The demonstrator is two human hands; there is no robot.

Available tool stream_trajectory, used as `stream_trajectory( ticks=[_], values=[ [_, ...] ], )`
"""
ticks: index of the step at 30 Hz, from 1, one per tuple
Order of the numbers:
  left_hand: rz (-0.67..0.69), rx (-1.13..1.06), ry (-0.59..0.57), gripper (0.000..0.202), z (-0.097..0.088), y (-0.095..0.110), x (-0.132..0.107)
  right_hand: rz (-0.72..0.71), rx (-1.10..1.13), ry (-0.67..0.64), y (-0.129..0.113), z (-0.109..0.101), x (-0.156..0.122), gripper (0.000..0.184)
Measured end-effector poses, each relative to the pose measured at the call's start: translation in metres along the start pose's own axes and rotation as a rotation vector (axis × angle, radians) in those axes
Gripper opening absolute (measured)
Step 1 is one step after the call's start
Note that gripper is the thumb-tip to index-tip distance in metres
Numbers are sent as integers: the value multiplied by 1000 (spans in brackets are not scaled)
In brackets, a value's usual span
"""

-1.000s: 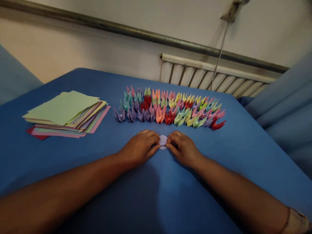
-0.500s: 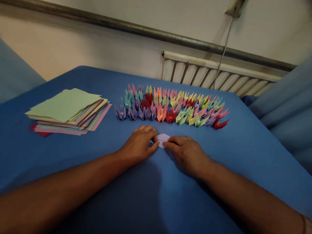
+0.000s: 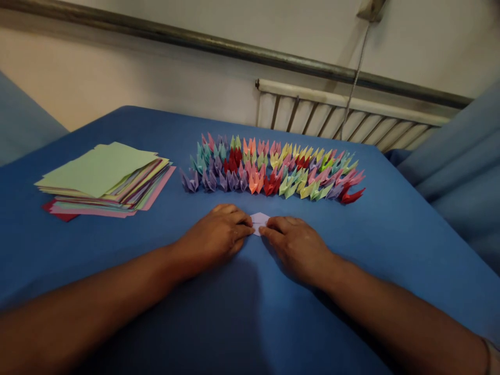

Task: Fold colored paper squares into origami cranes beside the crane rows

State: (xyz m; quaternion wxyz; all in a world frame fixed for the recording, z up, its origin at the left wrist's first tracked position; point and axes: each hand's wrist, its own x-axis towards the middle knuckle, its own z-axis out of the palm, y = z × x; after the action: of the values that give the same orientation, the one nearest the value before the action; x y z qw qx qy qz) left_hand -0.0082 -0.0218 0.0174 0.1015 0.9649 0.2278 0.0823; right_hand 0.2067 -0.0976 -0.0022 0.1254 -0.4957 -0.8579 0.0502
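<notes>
Between my two hands a small piece of folded lilac paper [image 3: 260,217] lies on the blue tabletop, a crease or slit running across its middle. My left hand [image 3: 219,229] pinches its left end with thumb and fingers. At the opposite end, my right hand [image 3: 295,242] has its thumb and fingertips closed on the paper. The fingers cover both ends, so the full outline is hidden. Just beyond the hands stand rows of folded paper cranes [image 3: 255,182] in purple, red, pink, yellow, green and blue.
To the left sits a thick, uneven stack of coloured paper sheets [image 3: 97,169], light green on top, with a red sheet [image 3: 64,214] poking out below. Behind the blue table [image 3: 156,122] are a wall pipe [image 3: 219,46] and a radiator [image 3: 312,91]. Blue curtains [image 3: 461,172] hang at the sides.
My left hand has shifted its grip on the paper's left end, its fingers now more drawn together. My right hand stays nearly still. The whole view has moved slightly.
</notes>
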Motion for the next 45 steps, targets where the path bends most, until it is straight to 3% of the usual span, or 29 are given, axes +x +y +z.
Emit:
stream_trajectory(
  ticks=[3,6,10,15,21,29,40,45],
  values=[
    [5,-8,-25,22,-8,-1,-4,1,-31,-7,0,1,0,33],
    [-55,-44,31,22,-9,-5,-3,-13,-42,8,0,1,0,34],
    [-218,-75,166,24,3,-10,12,-71,-91,-24,0,-3,1,35],
    [-238,-119,147,25,19,-14,28,-87,-93,-15,1,-4,1,34],
    [-290,-250,197,13,22,-17,30,-60,-62,0,1,1,1,35],
    [-224,-271,215,7,24,-17,26,-59,-57,-16,2,2,2,37],
    [40,-69,94,22,10,-18,13,-38,-15,-20,2,-2,3,32],
    [64,-37,47,25,8,-15,13,-30,-17,-24,7,-3,7,28]
  ],
)
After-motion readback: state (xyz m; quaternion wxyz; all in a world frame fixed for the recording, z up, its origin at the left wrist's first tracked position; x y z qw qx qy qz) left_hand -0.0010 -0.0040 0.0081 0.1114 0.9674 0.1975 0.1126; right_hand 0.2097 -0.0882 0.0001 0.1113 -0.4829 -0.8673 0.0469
